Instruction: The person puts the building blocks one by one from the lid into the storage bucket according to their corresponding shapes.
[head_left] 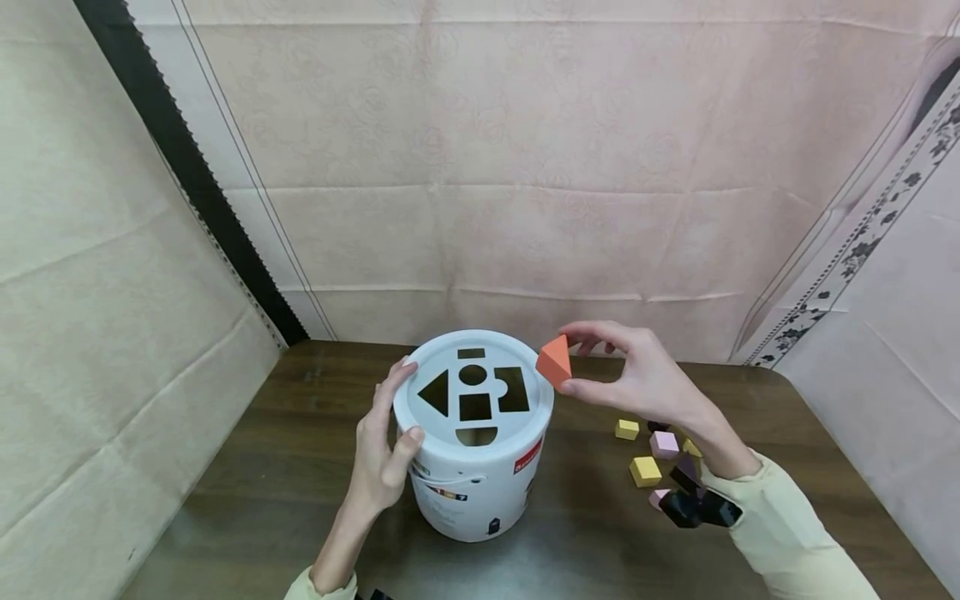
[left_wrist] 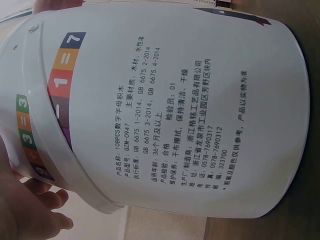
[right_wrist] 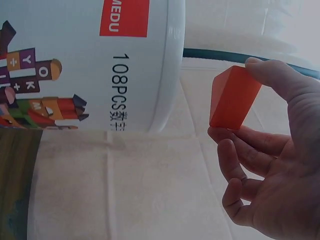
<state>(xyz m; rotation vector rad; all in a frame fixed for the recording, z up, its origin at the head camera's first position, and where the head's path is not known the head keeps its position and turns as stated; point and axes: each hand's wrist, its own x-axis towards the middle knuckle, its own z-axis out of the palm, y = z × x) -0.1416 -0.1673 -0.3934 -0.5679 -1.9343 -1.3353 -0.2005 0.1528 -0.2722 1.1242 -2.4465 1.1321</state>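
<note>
The right hand [head_left: 637, 373] is pinching an orange block [head_left: 554, 362] beside the bucket [head_left: 474, 510], which the left hand [head_left: 380, 454] is gripping nearer the triangular hole [head_left: 438, 393].

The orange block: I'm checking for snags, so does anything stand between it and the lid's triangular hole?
Nothing visible stands above the lid between the orange block and the triangular hole; the left hand sits beyond the hole.

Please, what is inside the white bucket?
Through the holes in the lid, only darkness shows. Whatever the bucket may contain is covered by the lid or too dark to tell.
</note>
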